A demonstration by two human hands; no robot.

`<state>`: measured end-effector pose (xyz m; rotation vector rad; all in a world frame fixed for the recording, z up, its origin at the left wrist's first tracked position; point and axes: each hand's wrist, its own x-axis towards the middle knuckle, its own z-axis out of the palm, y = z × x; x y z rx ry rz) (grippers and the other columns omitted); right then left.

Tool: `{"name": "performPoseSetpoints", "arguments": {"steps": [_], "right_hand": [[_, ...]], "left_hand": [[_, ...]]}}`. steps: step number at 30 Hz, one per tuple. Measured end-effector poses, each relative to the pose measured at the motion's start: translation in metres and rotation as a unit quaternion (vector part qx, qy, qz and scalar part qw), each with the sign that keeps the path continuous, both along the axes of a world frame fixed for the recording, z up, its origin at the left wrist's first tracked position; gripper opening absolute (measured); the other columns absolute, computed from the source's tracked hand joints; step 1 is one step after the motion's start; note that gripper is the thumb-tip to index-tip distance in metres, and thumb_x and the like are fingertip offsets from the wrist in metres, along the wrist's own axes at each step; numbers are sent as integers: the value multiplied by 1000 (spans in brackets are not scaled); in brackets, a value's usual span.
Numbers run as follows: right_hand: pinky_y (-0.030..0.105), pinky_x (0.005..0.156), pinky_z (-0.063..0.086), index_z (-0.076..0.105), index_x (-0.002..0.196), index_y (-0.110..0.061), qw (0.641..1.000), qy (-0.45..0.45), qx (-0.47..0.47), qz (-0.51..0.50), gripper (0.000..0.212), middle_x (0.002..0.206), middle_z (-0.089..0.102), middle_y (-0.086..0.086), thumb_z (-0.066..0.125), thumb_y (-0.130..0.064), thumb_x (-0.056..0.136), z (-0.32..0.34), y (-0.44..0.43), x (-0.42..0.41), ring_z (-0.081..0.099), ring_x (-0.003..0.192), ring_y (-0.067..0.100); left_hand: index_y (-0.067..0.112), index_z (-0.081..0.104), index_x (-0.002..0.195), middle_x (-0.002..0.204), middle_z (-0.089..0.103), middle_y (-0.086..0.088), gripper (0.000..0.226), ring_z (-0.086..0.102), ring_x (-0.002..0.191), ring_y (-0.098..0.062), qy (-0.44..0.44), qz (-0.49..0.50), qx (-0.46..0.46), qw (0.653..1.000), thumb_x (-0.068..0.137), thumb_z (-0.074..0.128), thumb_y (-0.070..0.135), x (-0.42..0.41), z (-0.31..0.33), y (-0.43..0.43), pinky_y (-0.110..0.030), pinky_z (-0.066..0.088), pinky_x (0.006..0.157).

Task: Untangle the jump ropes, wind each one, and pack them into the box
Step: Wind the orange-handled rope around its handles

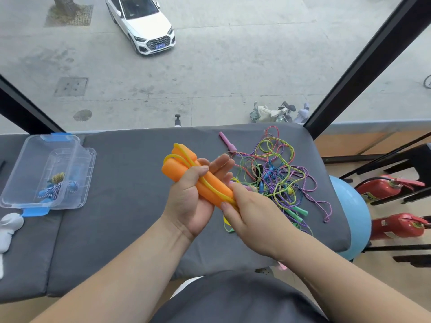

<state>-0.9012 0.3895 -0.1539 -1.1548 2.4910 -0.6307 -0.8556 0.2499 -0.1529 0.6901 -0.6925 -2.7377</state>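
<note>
At the near edge, the person's dark clothing fills the bottom of the view, and both bare forearms reach forward over the grey padded surface.

The left hand is held palm up above the middle of the surface. Its grip is closed on the orange jump rope: the thumb lies across the two foam handles, which sit side by side, and the fingers support them from behind. The handles point away toward the far left. A yellow cord runs along them and loops past their far ends.

The right hand sits just beside the left, at the near ends of the handles. Its grip is narrow, with thumb and forefinger pinching the yellow cord there. More yellow cord hangs below this hand.

Beyond the right hand, toward the far right corner, lies a tangle of thin ropes in green, purple, pink and blue. A pink handle lies at its far left side, and green handles lie at its near side.

Near the left edge stands a clear box with blue latches, holding a wound blue-and-white rope. A white object lies just nearer than the box.

Off the right edge are a blue ball and two red fire extinguishers.

Past the far edge, a window looks down on pavement and a white car.
</note>
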Motion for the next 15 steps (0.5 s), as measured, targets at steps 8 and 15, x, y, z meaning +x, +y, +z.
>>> {"name": "performPoseSetpoints", "arguments": {"steps": [8,15], "right_hand": [[34,68,48,41,124,-21,996,-6,-40,-77,57,103,59,-7,65,-31,74,7,-12,-2,58,88,18],[40,74,50,40,117,-18,996,26,81,-6,40,98,60,3,57,-36,85,-6,-18,-9,62,95,33]], "left_hand": [[19,50,89,125,70,-14,25,65,120,-27,-19,-31,-4,999,96,41,-3,-4,0,14,-54,39,114],[17,58,101,122,72,-8,12,64,123,-27,-100,-10,-42,994,96,58,7,5,-17,17,-54,42,112]]}}
